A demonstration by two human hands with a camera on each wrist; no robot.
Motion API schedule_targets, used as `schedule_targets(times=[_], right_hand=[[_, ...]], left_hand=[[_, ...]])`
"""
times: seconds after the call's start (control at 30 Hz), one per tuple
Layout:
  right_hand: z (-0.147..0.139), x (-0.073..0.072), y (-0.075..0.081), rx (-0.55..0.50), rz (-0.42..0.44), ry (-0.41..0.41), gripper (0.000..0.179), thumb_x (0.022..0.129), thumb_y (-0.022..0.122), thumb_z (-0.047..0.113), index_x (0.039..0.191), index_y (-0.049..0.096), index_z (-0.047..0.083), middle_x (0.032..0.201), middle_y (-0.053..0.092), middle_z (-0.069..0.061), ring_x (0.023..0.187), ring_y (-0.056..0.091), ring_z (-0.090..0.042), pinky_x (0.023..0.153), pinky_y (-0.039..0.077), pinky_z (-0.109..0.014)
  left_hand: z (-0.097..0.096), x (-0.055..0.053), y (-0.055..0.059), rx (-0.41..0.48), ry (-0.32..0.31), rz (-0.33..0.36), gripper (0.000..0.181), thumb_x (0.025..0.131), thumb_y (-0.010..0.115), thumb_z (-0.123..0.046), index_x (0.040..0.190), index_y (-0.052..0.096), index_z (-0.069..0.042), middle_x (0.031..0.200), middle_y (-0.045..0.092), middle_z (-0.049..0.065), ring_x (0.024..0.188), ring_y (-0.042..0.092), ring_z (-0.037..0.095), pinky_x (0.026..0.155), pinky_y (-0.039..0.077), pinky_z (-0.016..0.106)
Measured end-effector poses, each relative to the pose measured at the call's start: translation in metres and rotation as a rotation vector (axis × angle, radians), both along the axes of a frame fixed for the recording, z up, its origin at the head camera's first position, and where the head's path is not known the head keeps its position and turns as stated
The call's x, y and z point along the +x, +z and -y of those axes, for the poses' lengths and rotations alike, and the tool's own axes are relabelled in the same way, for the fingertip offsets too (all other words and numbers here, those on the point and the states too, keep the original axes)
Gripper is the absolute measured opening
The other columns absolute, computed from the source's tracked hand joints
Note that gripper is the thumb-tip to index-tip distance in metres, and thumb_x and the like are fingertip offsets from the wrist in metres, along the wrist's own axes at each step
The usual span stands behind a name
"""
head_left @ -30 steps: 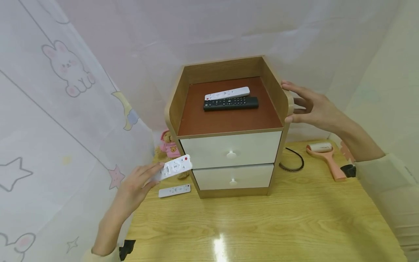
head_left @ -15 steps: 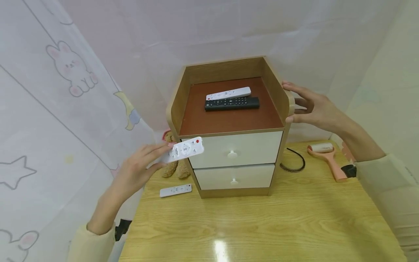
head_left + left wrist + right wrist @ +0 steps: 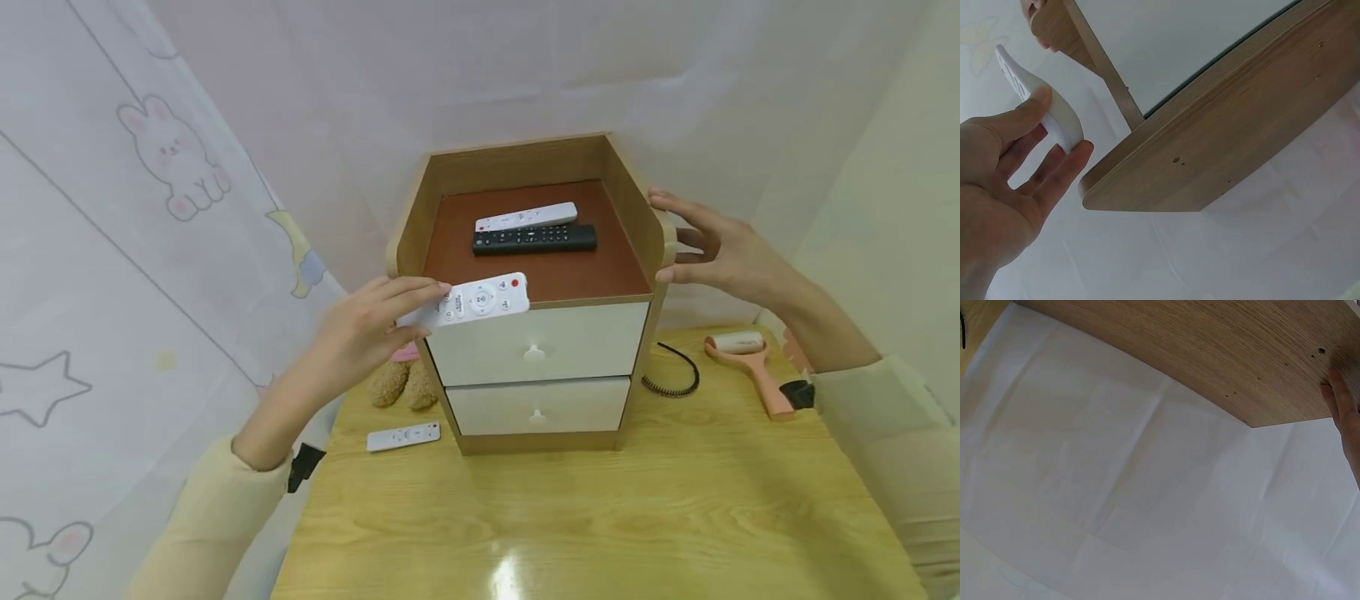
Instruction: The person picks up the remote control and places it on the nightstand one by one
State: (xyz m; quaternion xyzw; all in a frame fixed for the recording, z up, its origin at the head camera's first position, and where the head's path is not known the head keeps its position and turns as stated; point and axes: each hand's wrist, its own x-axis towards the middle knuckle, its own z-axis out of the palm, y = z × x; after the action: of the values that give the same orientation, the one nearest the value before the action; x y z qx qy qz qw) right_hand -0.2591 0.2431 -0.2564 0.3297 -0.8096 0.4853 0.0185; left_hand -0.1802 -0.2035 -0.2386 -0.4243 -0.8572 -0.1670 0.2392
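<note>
My left hand (image 3: 367, 329) pinches a white remote control (image 3: 480, 300) between thumb and fingers, held up at the front left edge of a small wooden cabinet (image 3: 536, 337). In the left wrist view the same remote (image 3: 1063, 119) shows its curved back, apart from the cabinet's side panel (image 3: 1166, 156). On the cabinet's brown top lie another white remote (image 3: 527, 217) and a black remote (image 3: 534, 240), side by side. My right hand (image 3: 731, 250) rests its fingertips on the outside of the cabinet's right side wall; the right wrist view shows its fingers (image 3: 1341, 394) against the wood.
A third white remote (image 3: 403, 437) lies on the wooden table (image 3: 570, 517), left of the cabinet. Behind it a teddy bear (image 3: 405, 383) is partly hidden. To the right are a black headband (image 3: 678, 379) and a pink lint roller (image 3: 752, 371).
My left hand has carried the white remote up and to the right, from beside the drawers to the level of the cabinet's top edge. My right hand has stayed in place.
</note>
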Motion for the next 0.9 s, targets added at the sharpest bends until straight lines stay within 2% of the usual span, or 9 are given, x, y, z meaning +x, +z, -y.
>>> schedule_targets(times=[0.23,0.47,0.7,0.9], right_hand=[[0.002,0.000,0.000,0.014,0.008,-0.007,0.089,0.082,0.073,-0.004,0.153,0.028,0.026,0.160,0.017,0.008,0.136,0.032,-0.045,0.093,0.046,-0.015],[0.001,0.000,0.002,0.021,-0.003,-0.015,0.088,0.083,0.072,-0.004,0.153,0.029,0.025,0.160,0.018,0.008,0.135,0.032,-0.047,0.091,0.048,-0.015],[0.003,-0.001,0.000,-0.009,0.011,0.004,0.088,0.082,0.072,-0.006,0.153,0.029,0.023,0.160,0.017,0.006,0.134,0.031,-0.049,0.092,0.047,-0.016],[0.004,-0.002,0.001,0.022,0.012,-0.004,0.088,0.083,0.073,-0.002,0.153,0.028,0.027,0.160,0.016,0.009,0.135,0.031,-0.047,0.090,0.048,-0.016]], left_hand=[[-0.018,-0.018,0.010,-0.031,0.002,0.072,0.054,0.078,0.079,-0.004,0.129,0.061,-0.010,0.127,0.062,0.003,0.108,0.056,0.022,0.069,0.048,0.032],[-0.040,-0.042,0.025,-0.086,-0.012,0.121,0.051,0.081,0.076,-0.004,0.130,0.061,-0.010,0.127,0.062,0.007,0.108,0.057,0.024,0.077,0.049,0.035],[-0.058,-0.062,0.030,-0.190,0.107,0.228,0.052,0.085,0.074,-0.010,0.134,0.059,-0.018,0.135,0.057,0.003,0.124,0.052,0.024,0.088,0.050,0.041],[-0.067,-0.080,0.024,-0.245,0.165,0.223,0.049,0.085,0.074,-0.011,0.132,0.061,-0.018,0.132,0.059,0.002,0.113,0.057,0.024,0.066,0.050,0.039]])
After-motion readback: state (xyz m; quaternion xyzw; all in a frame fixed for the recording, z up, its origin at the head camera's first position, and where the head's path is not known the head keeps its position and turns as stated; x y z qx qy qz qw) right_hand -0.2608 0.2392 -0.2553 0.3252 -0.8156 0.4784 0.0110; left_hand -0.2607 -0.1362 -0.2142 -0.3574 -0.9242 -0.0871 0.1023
